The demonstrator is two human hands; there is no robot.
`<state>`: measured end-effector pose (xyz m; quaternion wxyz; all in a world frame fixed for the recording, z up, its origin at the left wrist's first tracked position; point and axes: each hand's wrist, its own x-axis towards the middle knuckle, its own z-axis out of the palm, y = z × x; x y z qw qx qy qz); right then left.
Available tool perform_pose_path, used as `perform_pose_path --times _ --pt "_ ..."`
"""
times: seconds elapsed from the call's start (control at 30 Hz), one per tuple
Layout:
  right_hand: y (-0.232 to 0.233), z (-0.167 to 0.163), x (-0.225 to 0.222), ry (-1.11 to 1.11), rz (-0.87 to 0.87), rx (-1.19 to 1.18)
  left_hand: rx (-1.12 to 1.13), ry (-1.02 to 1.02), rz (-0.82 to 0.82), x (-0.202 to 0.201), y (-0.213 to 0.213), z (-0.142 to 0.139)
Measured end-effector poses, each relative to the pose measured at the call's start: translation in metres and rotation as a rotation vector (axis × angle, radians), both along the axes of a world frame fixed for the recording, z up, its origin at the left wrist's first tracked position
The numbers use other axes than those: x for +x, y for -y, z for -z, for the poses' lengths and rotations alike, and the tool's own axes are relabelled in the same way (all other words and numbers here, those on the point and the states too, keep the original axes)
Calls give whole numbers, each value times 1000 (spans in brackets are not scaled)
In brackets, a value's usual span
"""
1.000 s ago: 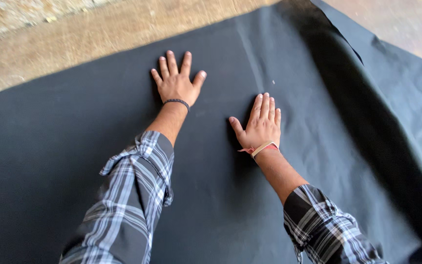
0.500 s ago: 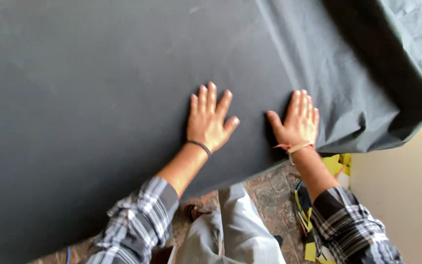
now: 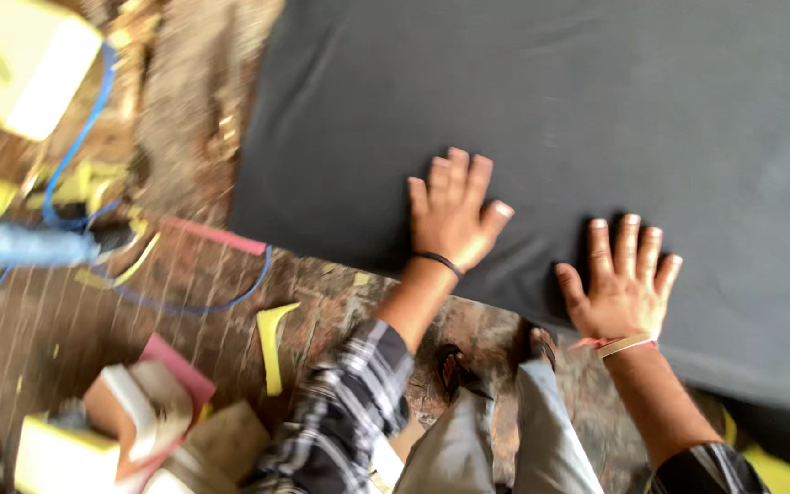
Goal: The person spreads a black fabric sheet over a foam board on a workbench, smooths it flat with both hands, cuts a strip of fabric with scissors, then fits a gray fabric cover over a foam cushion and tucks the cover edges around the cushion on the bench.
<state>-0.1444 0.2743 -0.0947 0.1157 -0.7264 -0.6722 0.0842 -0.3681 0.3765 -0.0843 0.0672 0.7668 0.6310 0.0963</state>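
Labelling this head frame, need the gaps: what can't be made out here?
- Head view, what lies under the dark cloth: the cloth itself covers it.
- Cloth's full extent: cut off by the top and right edges.
- Palms of the left hand and right hand: pressed flat on the cloth, only their backs show.
- Yellow scraps and blue cord on the floor: motion blur hides detail.
- Feet: mostly hidden by the trouser legs.

Black cloth [image 3: 550, 119] runs past the top and right edges; floor clutter [image 3: 66, 210] at left is motion-blurred; tabletop hidden beneath cloth.
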Motion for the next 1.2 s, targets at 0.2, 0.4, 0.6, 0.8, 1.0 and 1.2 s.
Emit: perform_pose_path --times 0.2,0.4,0.6,0.8,1.0,1.2 --pt "-93 7 -96 17 -344 25 15 -51 -556 -154 -39 28" --pt "-151 -5 -138 80 -451 -19 -78 -9 -823 -241 -51 33" --pt "-240 -3 -179 64 -506 -40 -23 -187 -729 -226 -70 30" --pt "-368 -1 -247 90 -487 -4 59 53 -112 -209 -184 25" --pt "-500 3 -285 85 -365 -36 52 75 27 -238 -351 33" --pt "-616 4 -302 56 -270 -32 74 109 95 -239 -460 42"
